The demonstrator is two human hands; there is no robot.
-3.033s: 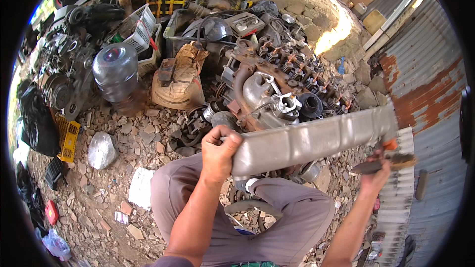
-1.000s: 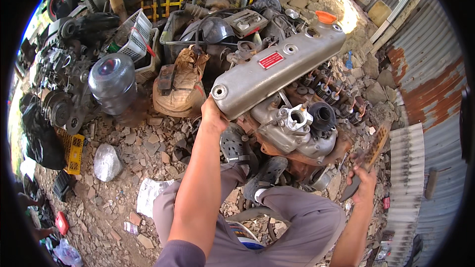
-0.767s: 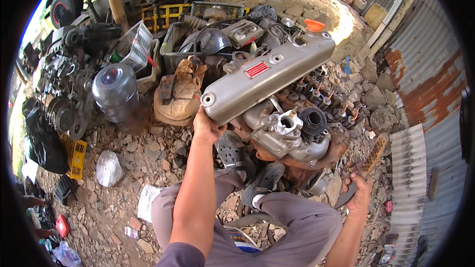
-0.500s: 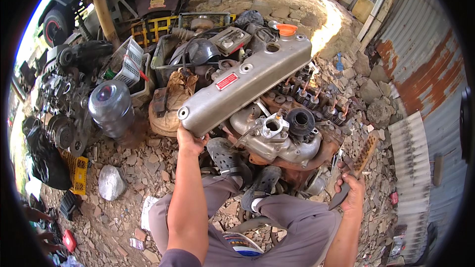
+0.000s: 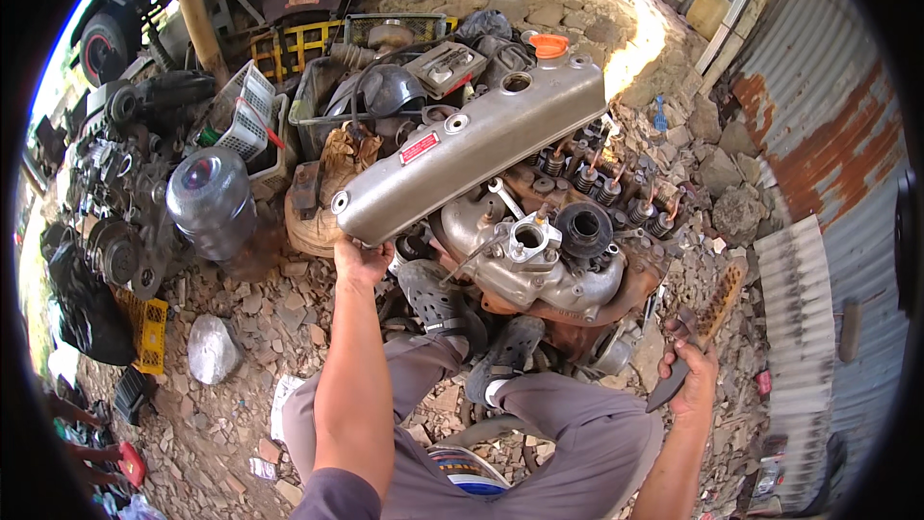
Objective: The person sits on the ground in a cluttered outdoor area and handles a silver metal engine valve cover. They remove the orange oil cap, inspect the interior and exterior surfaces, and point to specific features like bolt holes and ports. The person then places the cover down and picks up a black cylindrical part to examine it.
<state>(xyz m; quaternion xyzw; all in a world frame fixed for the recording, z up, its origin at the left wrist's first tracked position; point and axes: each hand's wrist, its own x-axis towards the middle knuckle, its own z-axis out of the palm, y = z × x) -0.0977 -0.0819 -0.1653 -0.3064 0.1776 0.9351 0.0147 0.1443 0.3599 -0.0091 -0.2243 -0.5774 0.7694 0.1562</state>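
My left hand grips the lower left end of a long grey metal valve cover, fingers curled beneath it. The cover is tilted, its far right end higher in view, with a red label on its face and an orange cap at that end. Under and beside it stands an engine with exposed valve springs and a metal intake part. In my right hand is a wire brush, held by its dark handle with the bristles up, apart from the cover.
Crates of used parts and a clear plastic jug lie to the left, near another greasy engine. Rusty corrugated sheets line the right. Broken stones cover the ground. Another person's hands show at the lower left edge.
The valve cover has moved slightly left and away from me, with my left hand still on it. My right hand has drifted a little to the right with the wire brush.
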